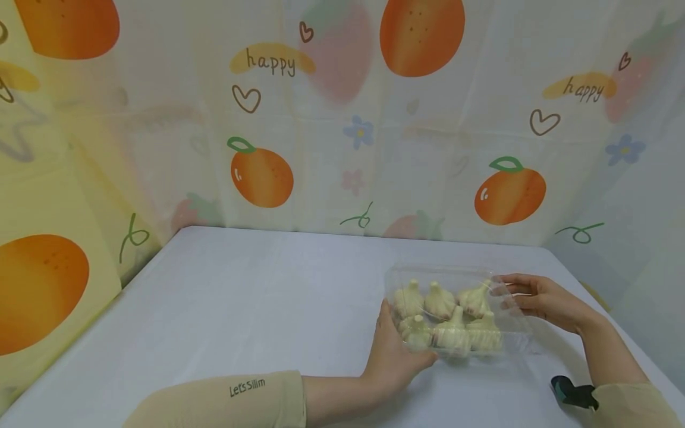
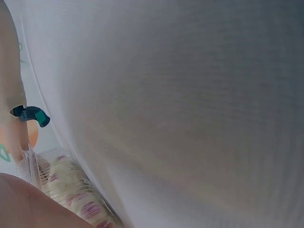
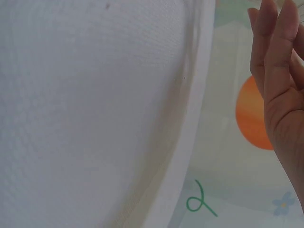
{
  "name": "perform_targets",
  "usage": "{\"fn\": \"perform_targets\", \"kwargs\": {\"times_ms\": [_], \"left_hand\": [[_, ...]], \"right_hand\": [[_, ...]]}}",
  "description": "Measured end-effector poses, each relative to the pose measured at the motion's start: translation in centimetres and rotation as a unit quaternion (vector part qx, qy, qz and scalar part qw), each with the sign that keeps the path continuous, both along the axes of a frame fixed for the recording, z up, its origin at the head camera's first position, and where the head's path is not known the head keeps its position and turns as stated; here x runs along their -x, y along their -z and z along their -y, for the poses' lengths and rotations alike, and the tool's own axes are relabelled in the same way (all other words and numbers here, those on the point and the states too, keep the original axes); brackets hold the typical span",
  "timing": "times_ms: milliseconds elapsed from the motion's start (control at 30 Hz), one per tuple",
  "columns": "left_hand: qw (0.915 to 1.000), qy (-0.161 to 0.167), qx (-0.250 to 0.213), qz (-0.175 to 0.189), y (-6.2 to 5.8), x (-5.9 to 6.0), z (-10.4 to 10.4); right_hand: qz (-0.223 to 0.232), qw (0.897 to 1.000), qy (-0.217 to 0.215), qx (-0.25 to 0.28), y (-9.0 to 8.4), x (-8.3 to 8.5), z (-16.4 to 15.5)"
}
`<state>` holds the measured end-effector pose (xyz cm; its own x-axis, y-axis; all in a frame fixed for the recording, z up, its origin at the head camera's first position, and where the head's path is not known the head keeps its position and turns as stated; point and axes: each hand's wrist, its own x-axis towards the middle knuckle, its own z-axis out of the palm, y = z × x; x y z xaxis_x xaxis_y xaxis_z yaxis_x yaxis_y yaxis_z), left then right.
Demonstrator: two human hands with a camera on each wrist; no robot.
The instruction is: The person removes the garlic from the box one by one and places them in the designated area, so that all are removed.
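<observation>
Left hand (image 1: 393,356) grips the garlic container (image 1: 455,309); right hand (image 1: 540,300), fingers extended, steadies the far end. Support evenly; thin walls likely flex.

left hand's (image 1: 393,356) fingertips behind clear box (image 1: 514,339)

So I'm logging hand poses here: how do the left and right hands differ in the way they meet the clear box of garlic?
The left hand cups the near left corner of the clear box, palm against its side; the right hand touches the far right end with straighter fingers. The left hand lies nearer the table's front edge, the right farther back. Both touch the box, which holds garlic bulbs.
</observation>
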<state>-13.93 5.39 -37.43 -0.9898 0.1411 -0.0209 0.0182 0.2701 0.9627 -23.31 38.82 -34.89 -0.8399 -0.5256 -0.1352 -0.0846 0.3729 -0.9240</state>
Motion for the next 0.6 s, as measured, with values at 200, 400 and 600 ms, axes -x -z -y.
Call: {"fn": "perform_targets", "kwargs": {"times_ms": [200, 400, 600], "left_hand": [[0.9996, 0.015, 0.011, -0.021, 0.39, -0.14, 0.17], [0.9991, 0.022, 0.013, -0.034, 0.57, -0.21, 0.39], [0.9990, 0.027, 0.015, -0.032, 0.53, -0.36, 0.47]], "right_hand": [[0.004, 1.000, 0.007, -0.010, 0.12, 0.10, -0.13], [0.001, 1.000, 0.011, -0.016, 0.13, 0.19, -0.26], [-0.001, 1.000, 0.017, -0.018, 0.10, 0.17, -0.27]]}}
